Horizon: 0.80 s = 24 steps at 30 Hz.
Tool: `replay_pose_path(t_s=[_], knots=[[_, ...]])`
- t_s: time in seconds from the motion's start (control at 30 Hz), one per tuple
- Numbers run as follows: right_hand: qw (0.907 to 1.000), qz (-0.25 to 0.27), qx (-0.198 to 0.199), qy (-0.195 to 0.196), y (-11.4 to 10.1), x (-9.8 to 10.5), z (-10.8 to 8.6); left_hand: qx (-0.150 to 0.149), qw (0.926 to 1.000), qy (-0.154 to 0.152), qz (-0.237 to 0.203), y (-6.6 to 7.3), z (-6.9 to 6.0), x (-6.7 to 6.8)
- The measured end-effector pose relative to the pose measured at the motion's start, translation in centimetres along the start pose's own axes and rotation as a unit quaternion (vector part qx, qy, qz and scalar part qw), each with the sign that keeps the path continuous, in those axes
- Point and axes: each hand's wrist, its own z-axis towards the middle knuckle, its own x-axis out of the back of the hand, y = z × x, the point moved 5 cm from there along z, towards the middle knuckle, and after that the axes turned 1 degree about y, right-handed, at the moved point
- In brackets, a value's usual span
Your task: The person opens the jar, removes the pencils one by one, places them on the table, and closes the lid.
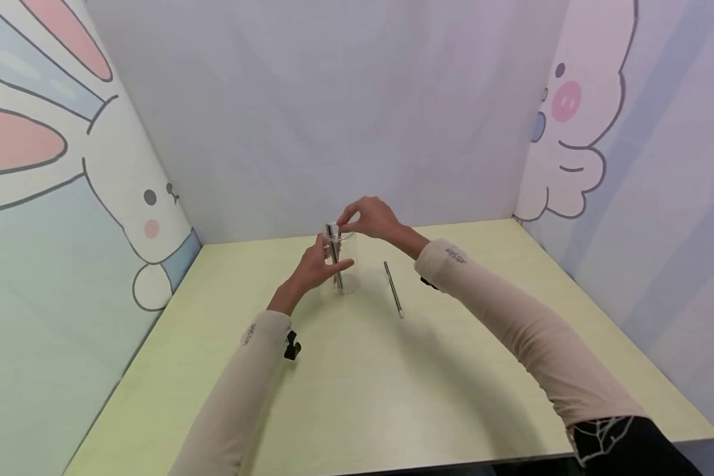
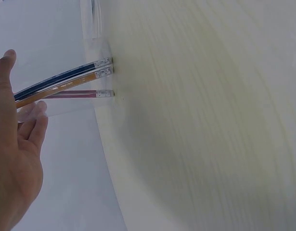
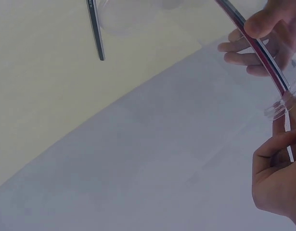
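Note:
My left hand (image 1: 315,268) holds a clear cup (image 1: 350,285) near the far edge of the table, its thumb on the near side and its fingers behind. Inside, a dark blue pencil (image 2: 61,80), an orange pencil (image 2: 73,85) and a red pencil (image 2: 80,94) slant with their eraser ends down. At the cup's rim, my right hand (image 1: 373,218) pinches the upper end of a pencil between thumb and fingertips. In the right wrist view, that hand partly hides the pencil tops, so its pencil's colour cannot be told.
To the right of the cup, a dark pencil (image 1: 394,291) lies on the pale wood-grain table (image 1: 345,396). A clear rounded thing (image 3: 128,14) shows beside it in the right wrist view, its form unclear. Printed panels (image 1: 333,119) wall the table's back and sides.

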Motion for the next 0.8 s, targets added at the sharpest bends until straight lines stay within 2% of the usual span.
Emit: replay_pose_path(t_s=[0.13,0.37,0.57,0.8], knots=[[0.9998,0.009,0.011,-0.014,-0.1,-0.3,0.2,0.003,1.0,0.007,0.004,-0.2,-0.1,0.1],[0.9988,0.042,-0.014,-0.018,0.5,-1.4,0.3,0.0,1.0,0.004,-0.007,-0.3,-0.3,-0.1],[0.9972,0.073,-0.015,-0.009,0.3,-2.0,0.3,-0.005,0.9998,0.006,-0.018,-0.4,-0.3,-0.1],[0.9988,0.049,0.001,0.004,0.4,-1.7,0.1,-0.015,0.9998,0.006,-0.009,-0.1,0.1,-0.1]])
